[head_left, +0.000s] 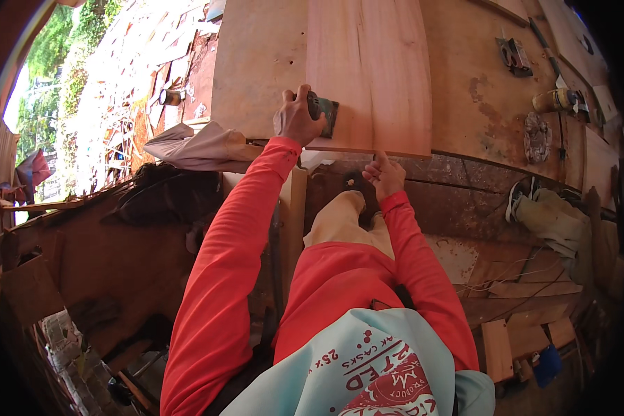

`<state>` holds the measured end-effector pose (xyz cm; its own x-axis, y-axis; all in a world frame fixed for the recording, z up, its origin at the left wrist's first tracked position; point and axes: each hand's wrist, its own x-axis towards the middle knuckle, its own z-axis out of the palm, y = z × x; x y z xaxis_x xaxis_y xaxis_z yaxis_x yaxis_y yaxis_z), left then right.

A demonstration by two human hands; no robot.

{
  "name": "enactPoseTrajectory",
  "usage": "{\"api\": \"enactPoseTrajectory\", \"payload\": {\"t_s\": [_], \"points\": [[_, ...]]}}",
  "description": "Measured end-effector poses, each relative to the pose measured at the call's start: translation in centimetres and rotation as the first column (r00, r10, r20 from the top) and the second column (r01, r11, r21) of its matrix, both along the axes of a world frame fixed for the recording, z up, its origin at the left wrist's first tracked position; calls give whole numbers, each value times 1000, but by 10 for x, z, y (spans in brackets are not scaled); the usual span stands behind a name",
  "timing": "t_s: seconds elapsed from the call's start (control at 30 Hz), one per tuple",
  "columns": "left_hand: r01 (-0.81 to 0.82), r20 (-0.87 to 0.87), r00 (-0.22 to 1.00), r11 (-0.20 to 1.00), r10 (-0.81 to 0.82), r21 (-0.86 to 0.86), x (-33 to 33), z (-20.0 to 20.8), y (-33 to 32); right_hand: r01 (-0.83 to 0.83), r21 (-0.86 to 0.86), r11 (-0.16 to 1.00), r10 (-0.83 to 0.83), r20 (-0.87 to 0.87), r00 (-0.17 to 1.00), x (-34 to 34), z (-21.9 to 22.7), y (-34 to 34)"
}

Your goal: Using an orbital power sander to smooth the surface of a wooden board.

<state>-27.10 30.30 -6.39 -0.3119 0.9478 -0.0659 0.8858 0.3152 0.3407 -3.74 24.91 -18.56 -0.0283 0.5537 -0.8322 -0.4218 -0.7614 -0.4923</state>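
Observation:
A pale reddish wooden board (395, 76) lies lengthwise on the workbench (256, 69), its near end at the bench's front edge. My left hand (297, 121) wraps round a dark green power sander (324, 114), which rests on the board's near left corner. At the near end of the board, my right hand (383, 175) has its index finger stretched up to the edge, with the other fingers partly curled. Nothing shows in that hand.
A crumpled light cloth (201, 145) hangs at the bench's left front edge. Toward the right stand a yellowish jar (555, 100) and a small metal device (513, 57). Wood scraps (166, 48) litter the far left. Folded clothing (551, 222) lies at right, below the bench.

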Motion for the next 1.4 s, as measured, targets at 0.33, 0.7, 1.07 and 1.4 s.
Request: {"api": "enactPoseTrajectory", "payload": {"t_s": [0.33, 0.7, 1.07, 1.4], "points": [[85, -7, 996, 996, -85, -16, -41, -5, 97, 160, -159, 974, -190, -200, 961, -44, -12, 11], [231, -23, 973, 973, -232, -9, -55, -8, 117, 215, -89, 973, -227, -152, 962, -50, -10, 16], [434, 100, 895, 901, -434, 19, 19, 11, -10, 240, -52, 969, -243, -53, 969, 18, -22, 21], [371, 69, 924, 926, -375, 70, 11, -8, 55, 202, -18, 979, -202, -184, 962, -17, -25, -14]]}}
